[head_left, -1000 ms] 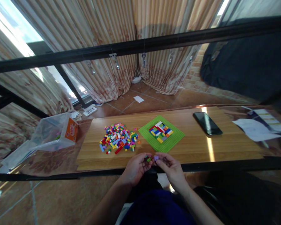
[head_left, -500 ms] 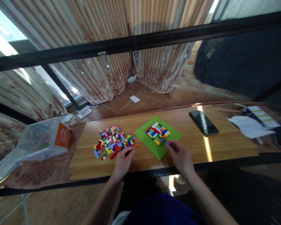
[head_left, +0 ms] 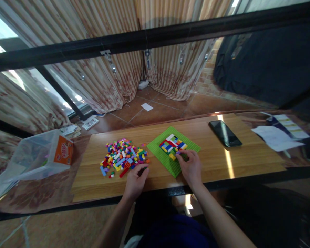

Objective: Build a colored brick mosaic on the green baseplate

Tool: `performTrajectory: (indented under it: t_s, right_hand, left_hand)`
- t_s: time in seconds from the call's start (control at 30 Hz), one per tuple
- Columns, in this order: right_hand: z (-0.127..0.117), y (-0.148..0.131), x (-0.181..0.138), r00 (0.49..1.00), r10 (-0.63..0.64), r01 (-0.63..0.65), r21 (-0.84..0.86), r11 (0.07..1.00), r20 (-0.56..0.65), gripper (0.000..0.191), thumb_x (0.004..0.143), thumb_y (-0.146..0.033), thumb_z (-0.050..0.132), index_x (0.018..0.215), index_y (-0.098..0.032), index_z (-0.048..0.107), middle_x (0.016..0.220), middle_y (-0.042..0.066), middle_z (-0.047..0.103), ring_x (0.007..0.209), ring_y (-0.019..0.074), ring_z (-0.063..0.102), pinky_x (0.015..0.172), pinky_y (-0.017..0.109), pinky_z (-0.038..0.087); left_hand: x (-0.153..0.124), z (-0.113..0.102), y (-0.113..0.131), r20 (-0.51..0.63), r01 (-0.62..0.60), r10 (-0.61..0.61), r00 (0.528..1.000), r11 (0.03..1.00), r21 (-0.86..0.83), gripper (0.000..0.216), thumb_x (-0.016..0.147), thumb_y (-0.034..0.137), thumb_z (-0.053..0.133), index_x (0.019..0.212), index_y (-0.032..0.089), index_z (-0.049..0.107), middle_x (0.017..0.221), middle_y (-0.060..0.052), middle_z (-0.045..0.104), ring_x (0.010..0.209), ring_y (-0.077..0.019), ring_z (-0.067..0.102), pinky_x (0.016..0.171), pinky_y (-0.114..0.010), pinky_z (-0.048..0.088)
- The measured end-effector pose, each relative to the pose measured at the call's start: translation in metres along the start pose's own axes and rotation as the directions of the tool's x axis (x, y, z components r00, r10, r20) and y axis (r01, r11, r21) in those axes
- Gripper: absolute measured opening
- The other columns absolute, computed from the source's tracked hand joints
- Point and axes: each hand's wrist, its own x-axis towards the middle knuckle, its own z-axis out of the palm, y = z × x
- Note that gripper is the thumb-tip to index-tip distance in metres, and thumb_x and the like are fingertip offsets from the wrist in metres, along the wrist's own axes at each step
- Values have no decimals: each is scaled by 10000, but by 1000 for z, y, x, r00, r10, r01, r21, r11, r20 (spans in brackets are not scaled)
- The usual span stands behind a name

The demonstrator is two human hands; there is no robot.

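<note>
A clear plastic bin (head_left: 41,155) with an orange label lies on its side far left of the green baseplate (head_left: 193,148), off the end of the wooden table (head_left: 248,158). A heap of loose coloured bricks (head_left: 122,157) lies just left of the baseplate. The person's left hand (head_left: 135,181) rests at the near edge of that heap, left of the baseplate's near corner, fingers curled under. Whether they grip a brick cannot be told. It sits almost exactly where it was half a second before.

On the baseplate, a patch of joined bricks (head_left: 172,144) in red, blue, yellow, white and green covers the far half. The right hand (head_left: 189,167) is the one that has moved. A second ago both hands were together at the near edge of the table, working small pieces between them. Half a second ago the right hand hovered off the baseplate's near right edge with a small purple brick (head_left: 178,152) in its fingertips. Now it lies over the baseplate itself, fingertips bunched on that purple brick, which touches the near side of the patch.

To the right of the baseplate, well apart from it, a dark phone (head_left: 224,133) lies face up, and sheets of paper (head_left: 276,137) lie farther right again.
</note>
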Motion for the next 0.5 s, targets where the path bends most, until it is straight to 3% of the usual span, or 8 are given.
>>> performTrajectory:
  t_s: [0.23,0.5]
  right_hand:
    - [-4,-7,2,999,32,-32,-20,999,-1,235,811,-410,637,861,-188,698,882,62,628,670,170,541,678,329,441]
    - [-11,-6,5,999,45,-45,12,999,2,391,806,-555,612,880,-178,685,864,70,636,675,179,555,683,335,437]
  left_hand:
    - [-1,0,2,6,-6,5,1000,1000,23,322,821,393,598,1002,148,703,673,-6,625,566,-124,537,552,-237,430]
    - [0,-1,-2,9,-35,35,999,999,23,313,828,388,596,1006,156,707,682,-4,637,574,-125,546,562,-237,435]
